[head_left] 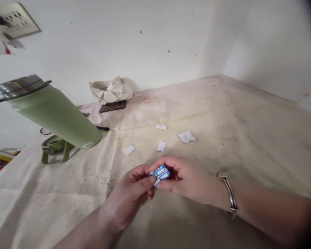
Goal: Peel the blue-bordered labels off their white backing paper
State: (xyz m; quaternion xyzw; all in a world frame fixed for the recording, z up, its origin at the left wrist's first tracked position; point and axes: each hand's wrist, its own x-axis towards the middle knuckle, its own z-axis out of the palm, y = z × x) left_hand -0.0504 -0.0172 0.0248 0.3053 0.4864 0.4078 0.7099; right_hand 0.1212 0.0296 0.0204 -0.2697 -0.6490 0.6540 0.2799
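Note:
Between both hands is a small white piece with thick blue lines (161, 173), perhaps folded paper; its exact kind is unclear. My left hand (132, 193) pinches its left edge between thumb and fingers. From the right, my right hand (185, 178) curls around the piece, its thumb under the lower edge and its fingers along the top. Beyond the hands lie small white paper pieces: a blank one (129, 150) at the left, another blank one (161, 146) in the middle, a marked slip (161, 127) farther back, and overlapping pieces with writing (186, 137) at the right.
A large green tumbler (59, 114) with a steel lid stands at the left, beside its green lid or strap part (55, 148). Farther back are a dark phone (113, 106) and a cream pearl-handled bag (111, 90) against the wall. A stained, creased cloth (93, 193) covers the table.

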